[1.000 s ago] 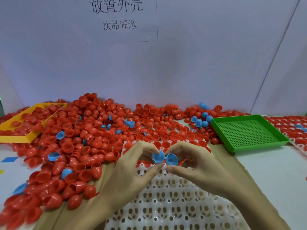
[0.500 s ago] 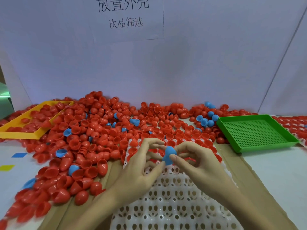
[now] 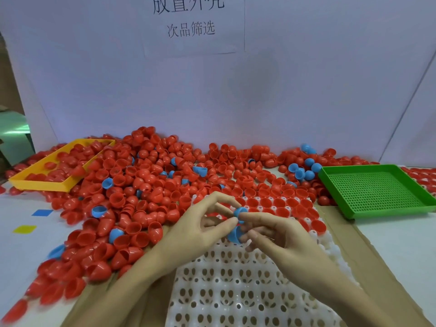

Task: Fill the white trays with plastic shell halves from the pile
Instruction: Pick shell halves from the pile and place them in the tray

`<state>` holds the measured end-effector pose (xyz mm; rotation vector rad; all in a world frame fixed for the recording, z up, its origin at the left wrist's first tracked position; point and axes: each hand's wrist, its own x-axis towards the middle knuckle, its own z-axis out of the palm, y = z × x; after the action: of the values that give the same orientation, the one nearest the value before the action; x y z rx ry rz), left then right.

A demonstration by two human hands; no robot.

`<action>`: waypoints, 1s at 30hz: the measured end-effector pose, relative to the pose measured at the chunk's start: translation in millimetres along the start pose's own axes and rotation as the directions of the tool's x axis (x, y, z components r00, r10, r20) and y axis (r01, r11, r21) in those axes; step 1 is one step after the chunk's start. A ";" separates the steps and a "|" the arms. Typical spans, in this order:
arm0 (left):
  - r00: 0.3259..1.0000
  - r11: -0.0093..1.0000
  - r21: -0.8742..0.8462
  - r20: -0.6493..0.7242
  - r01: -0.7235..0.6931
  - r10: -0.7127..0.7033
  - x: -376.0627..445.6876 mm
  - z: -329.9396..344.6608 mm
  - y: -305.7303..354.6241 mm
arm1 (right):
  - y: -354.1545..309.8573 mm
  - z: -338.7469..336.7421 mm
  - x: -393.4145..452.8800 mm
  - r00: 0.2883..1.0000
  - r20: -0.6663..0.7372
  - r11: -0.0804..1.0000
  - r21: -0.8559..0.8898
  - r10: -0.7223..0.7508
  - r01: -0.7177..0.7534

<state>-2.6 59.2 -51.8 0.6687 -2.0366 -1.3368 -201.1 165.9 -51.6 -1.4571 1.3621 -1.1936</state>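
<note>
Left hand (image 3: 200,230) and right hand (image 3: 280,241) pinching two glossy blue shell halves (image 3: 236,233) together, white tray (image 3: 224,291) beneath, red pile (image 3: 141,185) beyond the fingertips

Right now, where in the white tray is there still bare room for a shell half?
The white tray has open sockets across its near rows, below both hands that hold blue shell halves. Its far rows are crowded with red shells, hard against the red pile.
</note>
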 end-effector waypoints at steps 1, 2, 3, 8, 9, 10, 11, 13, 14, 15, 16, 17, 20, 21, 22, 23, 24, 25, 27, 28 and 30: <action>0.999 0.999 -0.011 0.021 0.030 -0.030 0.1 -1.1 0.0 | -0.2 -0.3 -0.1 0.999 0.033 1.000 -0.011 -0.002 0.003; 0.998 0.999 -0.007 0.026 0.054 -0.054 0.3 -3.2 0.3 | -0.7 -0.2 -0.2 0.997 0.073 1.000 0.002 -0.005 0.005; 0.997 0.998 0.008 0.025 0.070 -0.070 0.5 -6.3 1.3 | -1.2 0.2 -0.4 0.994 0.112 1.000 0.029 -0.014 0.011; 0.996 0.968 0.241 0.028 0.071 -0.080 -1.4 -39.1 13.0 | -2.9 -4.2 1.4 0.998 0.038 0.998 0.038 -0.053 0.051; 0.998 0.941 0.333 0.011 0.058 -0.065 -3.4 -44.2 13.8 | -3.1 -6.6 1.7 0.999 0.014 0.999 0.008 -0.051 0.051; 0.998 0.913 0.406 0.003 0.051 -0.057 -5.4 -46.9 14.3 | -3.2 -8.4 1.7 0.999 -0.002 0.999 -0.009 -0.049 0.049; 0.998 0.891 0.451 0.010 0.048 -0.058 -7.3 -47.6 14.4 | -3.1 -9.4 2.3 0.999 -0.014 0.999 -0.015 -0.047 0.046; 0.996 0.856 0.516 0.052 0.039 -0.076 -10.0 -45.5 12.7 | -2.3 -10.0 3.0 0.999 -0.031 0.999 -0.029 -0.038 0.037; 0.993 0.829 0.558 0.078 0.031 -0.090 -10.3 -44.3 11.3 | -1.6 -9.9 3.4 0.999 -0.033 0.999 -0.038 -0.035 0.034; 0.989 0.794 0.608 0.102 0.021 -0.104 -10.7 -44.1 9.7 | -0.7 -10.0 3.2 0.999 -0.030 0.998 -0.044 -0.035 0.033; 0.986 0.751 0.660 0.123 0.005 -0.115 -10.7 -45.1 8.4 | 0.3 -10.1 3.2 0.999 -0.024 0.998 -0.050 -0.035 0.034; 0.983 0.704 0.710 0.140 -0.014 -0.122 -11.1 -47.0 7.4 | 1.1 -10.1 2.9 0.999 -0.019 0.998 -0.054 -0.036 0.035; 0.973 0.619 0.785 0.166 -0.034 -0.158 -13.9 -53.3 4.5 | 3.4 -10.1 3.3 0.999 -0.020 0.997 -0.068 -0.036 0.035; 0.970 0.609 0.793 0.169 -0.030 -0.172 -14.4 -54.9 3.9 | 4.5 -10.1 4.1 0.999 -0.020 0.997 -0.077 -0.033 0.031; 0.969 0.605 0.796 0.170 -0.028 -0.179 -14.0 -56.2 3.8 | 5.8 -10.4 4.6 0.999 -0.020 0.996 -0.083 -0.029 0.028; 0.969 0.604 0.797 0.169 -0.028 -0.179 -13.4 -57.3 3.8 | 6.8 -10.8 5.1 0.999 -0.019 0.996 -0.087 -0.027 0.026; 0.969 0.602 0.798 0.171 -0.030 -0.178 -12.6 -58.5 3.6 | 7.7 -11.0 5.4 0.999 -0.021 0.995 -0.091 -0.028 0.026; 0.968 0.598 0.801 0.175 -0.035 -0.179 -12.2 -59.5 3.1 | 8.6 -10.9 5.2 0.999 -0.023 0.995 -0.099 -0.032 0.029; 0.964 0.583 0.811 0.192 -0.050 -0.184 -11.8 -61.1 1.4 | 10.9 -9.3 5.2 0.999 -0.023 0.991 -0.128 -0.041 0.038; 0.962 0.570 0.819 0.198 -0.057 -0.188 -11.8 -61.5 0.3 | 12.7 -8.1 5.4 0.999 -0.022 0.986 -0.159 -0.045 0.041; 0.960 0.557 0.828 0.202 -0.062 -0.193 -11.0 -61.9 -1.7 | 16.3 -4.9 6.0 0.997 -0.015 0.965 -0.255 -0.070 0.064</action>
<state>49.7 27.7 -36.7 0.9979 -2.9068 -0.3872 -210.0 158.5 -65.5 -1.6840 1.5384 -1.1112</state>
